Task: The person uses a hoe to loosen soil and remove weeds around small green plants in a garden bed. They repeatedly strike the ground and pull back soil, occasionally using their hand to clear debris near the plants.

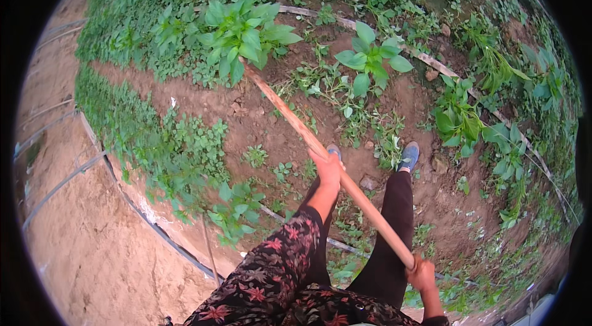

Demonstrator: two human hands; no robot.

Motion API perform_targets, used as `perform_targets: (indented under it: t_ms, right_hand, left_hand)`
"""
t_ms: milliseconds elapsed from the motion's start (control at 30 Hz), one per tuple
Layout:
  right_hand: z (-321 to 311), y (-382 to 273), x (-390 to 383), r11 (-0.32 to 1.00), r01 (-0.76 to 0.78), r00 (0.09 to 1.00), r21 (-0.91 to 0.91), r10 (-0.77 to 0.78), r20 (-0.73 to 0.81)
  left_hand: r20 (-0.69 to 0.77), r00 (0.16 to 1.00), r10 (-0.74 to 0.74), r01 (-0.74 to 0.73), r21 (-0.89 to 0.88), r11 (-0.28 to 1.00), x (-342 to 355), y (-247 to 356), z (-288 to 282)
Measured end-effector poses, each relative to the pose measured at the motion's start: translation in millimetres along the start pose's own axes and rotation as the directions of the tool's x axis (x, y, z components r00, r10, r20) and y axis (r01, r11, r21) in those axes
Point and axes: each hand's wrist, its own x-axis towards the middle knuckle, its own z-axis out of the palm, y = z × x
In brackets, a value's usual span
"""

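A long wooden tool handle (370,209) runs diagonally across the view, from low on the right up toward a leafy green plant (243,36). Whatever is on its far end is hidden behind that plant's leaves. My left hand (328,167) is closed around the middle of the shaft, in front of my left leg. Near the shaft's lower end, my right hand (422,273) is wrapped around it. A second broad-leaved plant (370,58) grows to the right of the shaft's upper part. Brown soil (240,135) and small weeds lie beneath the handle.
My shoe (410,154) stands on soil among pulled-looking weeds (388,144). A pale irrigation hose (431,62) curves across the bed. More leafy plants (456,116) grow at right. Dense low weeds (142,129) fill the left. Curved pipes (61,187) and a dark edging border the bare dirt.
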Motion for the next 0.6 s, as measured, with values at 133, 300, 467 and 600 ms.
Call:
perform_targets:
  t_ms: [133, 300, 467, 600]
  right_hand:
    - [-32.6, -10.0, 55.9, 0.997, 0.075, 0.997, -0.007, -0.075, -0.023]
    - [-34.0, 25.7, 50.2, 0.994, 0.071, 0.997, 0.079, -0.070, -0.013]
    - [-48.6, 68.2, 2.3, 0.995, -0.034, 0.997, 0.088, 0.028, 0.066]
    - [-53.6, 95.1, -25.1, 0.999, -0.039, 0.998, 0.034, 0.037, 0.054]
  left_hand:
    - [-0.073, 0.993, 0.093, -0.090, 0.048, 0.995, 48.0, 14.4, 28.6]
    - [-0.107, 0.991, 0.082, -0.064, 0.159, 0.985, 33.2, -11.9, 54.6]
    - [-0.034, 0.999, -0.027, 0.032, 0.167, 0.985, -25.3, -45.9, 67.4]
    - [-0.057, 0.998, -0.007, 0.018, 0.208, 0.978, -54.5, -66.8, 69.1]
